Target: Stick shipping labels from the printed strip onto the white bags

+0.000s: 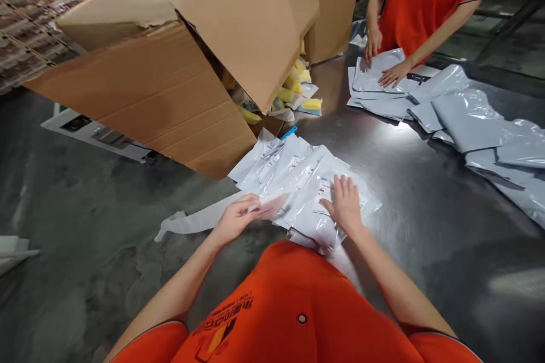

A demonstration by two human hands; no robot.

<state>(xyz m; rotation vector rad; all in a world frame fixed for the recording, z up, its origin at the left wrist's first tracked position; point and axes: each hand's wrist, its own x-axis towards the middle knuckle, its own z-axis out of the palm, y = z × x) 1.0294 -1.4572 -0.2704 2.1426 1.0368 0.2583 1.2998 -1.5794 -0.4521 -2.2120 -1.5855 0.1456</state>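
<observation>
My left hand (235,218) is closed, its fingers pinching a small pale stack of label sheets (273,206); motion blur smears their print. A long white paper strip (198,220) trails leftward from near that hand, over the table's edge. My right hand (347,205) lies flat with fingers spread on the top white plastic mailing bag (304,211), touching a printed shipping label (324,193) on it. More labelled mailing bags (263,165) fan out beneath and to the left, overlapping one another.
A large open cardboard box (183,96) leans at the left, with yellow items in clear packaging (293,82) by its opening. A blue-handled tool (289,133) lies behind the bags. Across the metal table (409,181), a co-worker's hands (394,72) rest on bags near a grey-white pile (472,119).
</observation>
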